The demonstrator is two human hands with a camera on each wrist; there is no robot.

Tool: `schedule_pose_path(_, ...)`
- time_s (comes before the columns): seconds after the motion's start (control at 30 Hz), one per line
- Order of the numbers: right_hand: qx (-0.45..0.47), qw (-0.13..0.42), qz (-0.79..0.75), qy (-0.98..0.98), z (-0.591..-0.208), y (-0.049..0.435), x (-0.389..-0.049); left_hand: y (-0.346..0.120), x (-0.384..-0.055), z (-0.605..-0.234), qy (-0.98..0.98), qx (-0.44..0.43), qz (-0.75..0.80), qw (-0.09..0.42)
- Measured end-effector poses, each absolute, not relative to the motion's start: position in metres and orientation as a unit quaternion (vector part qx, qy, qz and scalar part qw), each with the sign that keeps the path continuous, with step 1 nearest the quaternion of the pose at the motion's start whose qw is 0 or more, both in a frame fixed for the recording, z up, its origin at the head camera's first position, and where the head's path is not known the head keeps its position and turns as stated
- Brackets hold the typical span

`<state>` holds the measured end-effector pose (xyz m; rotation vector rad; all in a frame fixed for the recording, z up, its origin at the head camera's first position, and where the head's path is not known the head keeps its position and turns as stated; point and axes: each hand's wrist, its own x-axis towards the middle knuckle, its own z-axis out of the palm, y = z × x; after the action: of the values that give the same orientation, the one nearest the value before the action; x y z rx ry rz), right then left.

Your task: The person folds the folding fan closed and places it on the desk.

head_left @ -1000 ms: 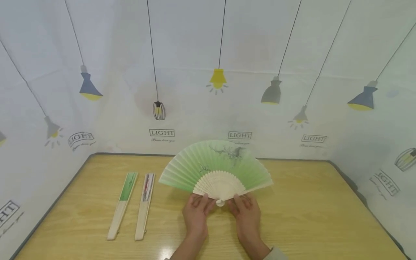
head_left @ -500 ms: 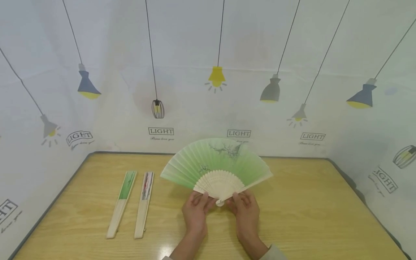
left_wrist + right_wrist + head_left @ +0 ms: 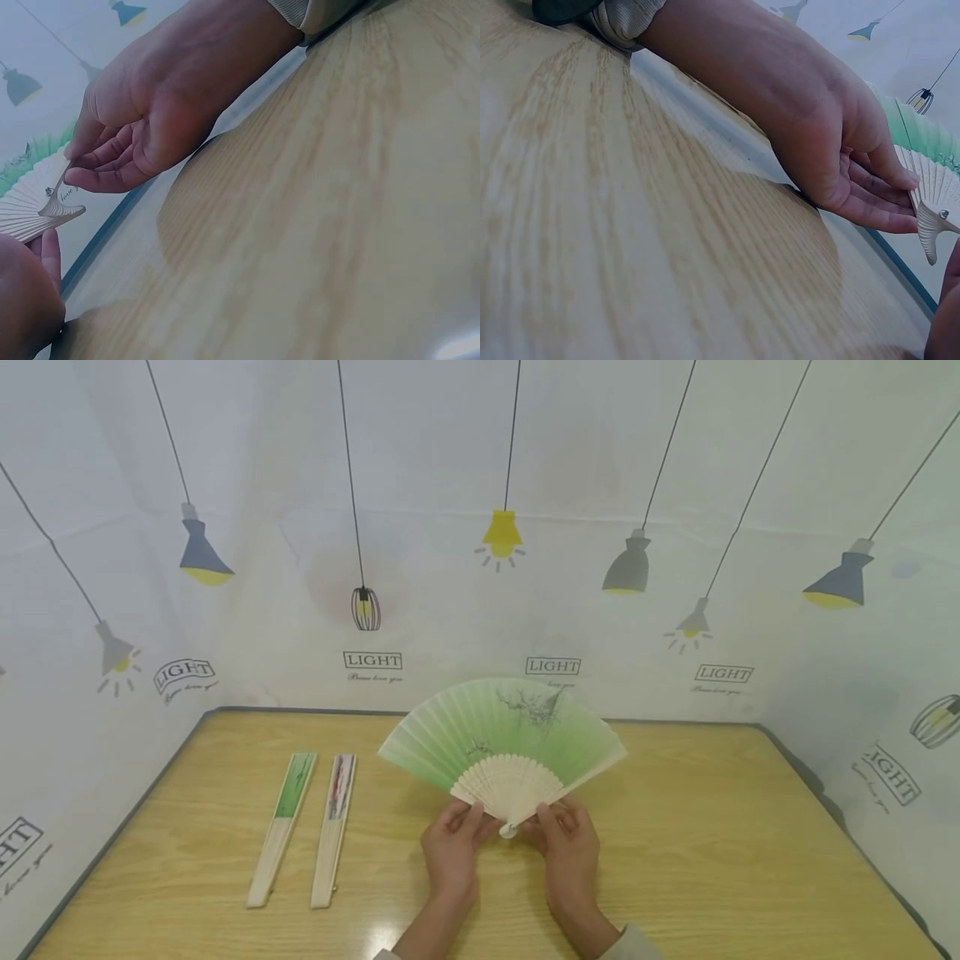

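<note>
Spread wide between my hands is a folding fan (image 3: 450, 727), with pale green pleats, a dark branch print and cream ribs (image 3: 510, 781). My left hand (image 3: 452, 852) pinches its left outer rib close to the pivot, thumb on top. On the other side, my right hand (image 3: 572, 853) pinches the right outer rib in the same way. The fan's rounded pivot end (image 3: 930, 232) pokes out between the hands in the right wrist view. In the head view, the fan's upper edge overlaps the back wall.
Two folded fans lie side by side on the table's left: one with a green panel (image 3: 296, 789), the other with a white and red panel (image 3: 341, 789). A lamp-printed sheet (image 3: 450, 585) encloses the wooden table (image 3: 720, 860) at the back and sides.
The fan has narrowed slightly, its left edge shifting inward and up while its right edge tilts up a little. Both hands keep their pinch in nearly the same place.
</note>
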<state>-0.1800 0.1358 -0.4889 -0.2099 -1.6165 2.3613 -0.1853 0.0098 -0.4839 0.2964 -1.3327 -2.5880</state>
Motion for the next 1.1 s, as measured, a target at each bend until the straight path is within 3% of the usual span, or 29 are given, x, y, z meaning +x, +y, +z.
schedule_pose_path(1.1,-0.04,0.145,0.807,-0.571,-0.4883,0.1338,-0.1792,0.007,-0.1852,-0.4816,-0.508,0.099,-0.85,0.099)
